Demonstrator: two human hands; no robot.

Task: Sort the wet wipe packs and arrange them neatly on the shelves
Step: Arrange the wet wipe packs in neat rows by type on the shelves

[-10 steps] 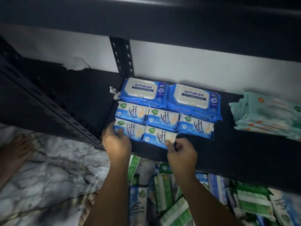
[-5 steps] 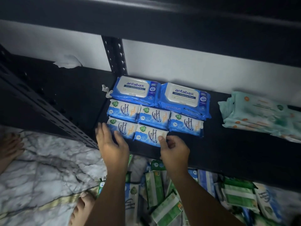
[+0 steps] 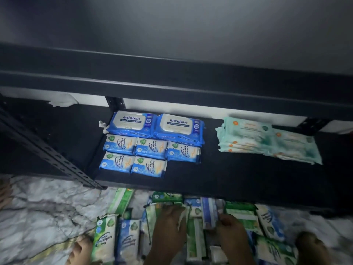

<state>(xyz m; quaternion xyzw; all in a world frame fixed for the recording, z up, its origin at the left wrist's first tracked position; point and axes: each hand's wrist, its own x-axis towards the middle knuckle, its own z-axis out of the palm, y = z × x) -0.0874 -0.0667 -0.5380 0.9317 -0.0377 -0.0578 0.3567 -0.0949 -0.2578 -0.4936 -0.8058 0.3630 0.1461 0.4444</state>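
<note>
Head view, left hand (image 3: 169, 224) flat on floor packs (image 3: 241, 217), right hand (image 3: 230, 231) curled, hold unclear (blurred)

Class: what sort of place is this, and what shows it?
Probably a storeroom or home stock area: a black slotted-metal shelf holds sorted antabax wipe packs, and loose packs lie heaped on the marble-patterned floor.

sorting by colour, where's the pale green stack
Head view: the pale green stack lies on the shelf at right, apart from the blue antabax packs to its left.
</note>
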